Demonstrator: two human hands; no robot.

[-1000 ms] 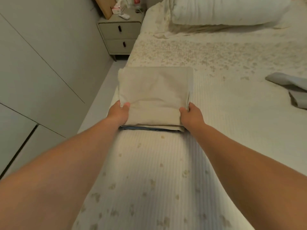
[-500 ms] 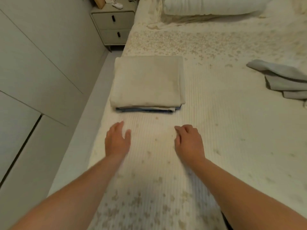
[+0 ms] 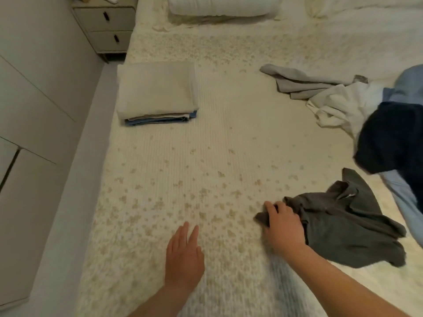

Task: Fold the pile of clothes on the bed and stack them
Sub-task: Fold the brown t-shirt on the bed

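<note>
Both hands have drawn back from the folded stack [image 3: 158, 92] since a second ago, when they were pressed against its near end. Now the right hand [image 3: 282, 225] has reached to the right side of the bed [image 3: 206, 156] and its fingers curl around a corner of a crumpled dark grey garment [image 3: 343, 227] near the front edge. The left hand [image 3: 184, 255] lies flat on the bedspread, fingers straight, holding nothing. That stack, cream cloth on top with blue layers beneath, sits by the bed's left edge. Unfolded clothes [image 3: 366, 106] lie heaped along the right edge: grey, white, navy and light blue pieces. A nightstand [image 3: 107, 24] stands beyond the bed's far left corner.
</note>
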